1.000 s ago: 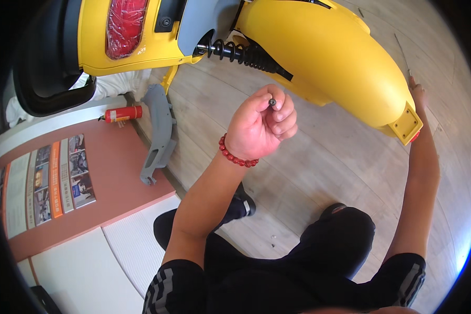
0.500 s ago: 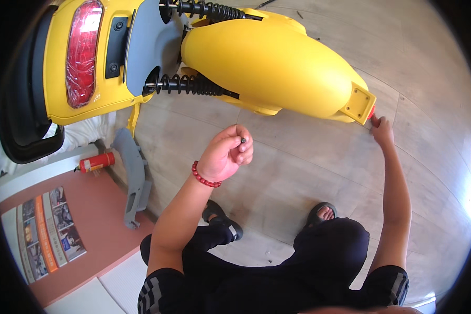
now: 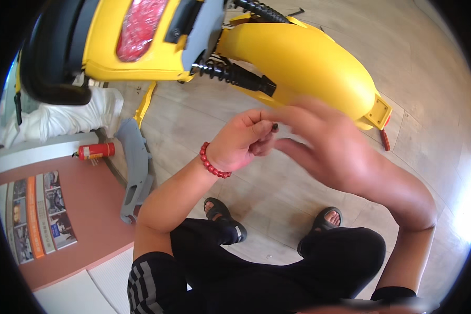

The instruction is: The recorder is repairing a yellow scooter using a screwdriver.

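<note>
Beside the left hand (image 3: 239,139), the right hand (image 3: 331,147) arches.

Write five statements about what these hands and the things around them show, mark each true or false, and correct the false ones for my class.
1. The left hand pinches a small dark round-ended piece. True.
2. The red beaded bracelet circles the right wrist. False: it circles the left wrist.
3. The smooth, rounded plastic fender is blue. False: it is yellow.
4. In the picture, the curved grey panel is to the right of the red cylindrical fire extinguisher. True.
5. The right hand holds the slim red-handled tool. False: that hand, blurred, is close to the left one; the tool's handle shows beside the fender's end.
</note>
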A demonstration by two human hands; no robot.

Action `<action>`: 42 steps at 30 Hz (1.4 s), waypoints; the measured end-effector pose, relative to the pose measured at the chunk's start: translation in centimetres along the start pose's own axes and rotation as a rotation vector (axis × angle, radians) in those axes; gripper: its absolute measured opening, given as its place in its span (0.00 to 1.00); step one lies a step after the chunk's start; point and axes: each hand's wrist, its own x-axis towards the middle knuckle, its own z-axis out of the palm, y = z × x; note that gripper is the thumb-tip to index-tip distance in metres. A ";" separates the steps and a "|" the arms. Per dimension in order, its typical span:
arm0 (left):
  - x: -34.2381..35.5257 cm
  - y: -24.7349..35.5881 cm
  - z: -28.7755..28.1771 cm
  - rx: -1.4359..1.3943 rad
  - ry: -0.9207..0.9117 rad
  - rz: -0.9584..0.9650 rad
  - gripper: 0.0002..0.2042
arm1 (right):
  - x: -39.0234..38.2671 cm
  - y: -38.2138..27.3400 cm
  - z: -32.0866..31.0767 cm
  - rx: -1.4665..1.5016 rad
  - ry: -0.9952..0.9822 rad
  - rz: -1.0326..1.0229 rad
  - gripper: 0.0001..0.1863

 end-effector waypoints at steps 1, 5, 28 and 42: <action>-0.6 1.0 0.4 0.057 0.037 0.039 0.03 | 1.5 0.0 1.7 0.013 -0.024 -0.014 0.15; -4.2 3.6 -1.2 0.060 0.034 0.170 0.06 | 5.2 -1.1 5.3 0.005 0.124 -0.063 0.07; -9.8 4.6 -8.2 0.199 0.296 0.213 0.12 | 13.2 4.6 18.0 0.769 0.892 0.059 0.08; -10.4 4.6 -9.3 0.193 0.308 0.216 0.11 | 12.9 3.2 16.5 0.748 0.870 0.082 0.05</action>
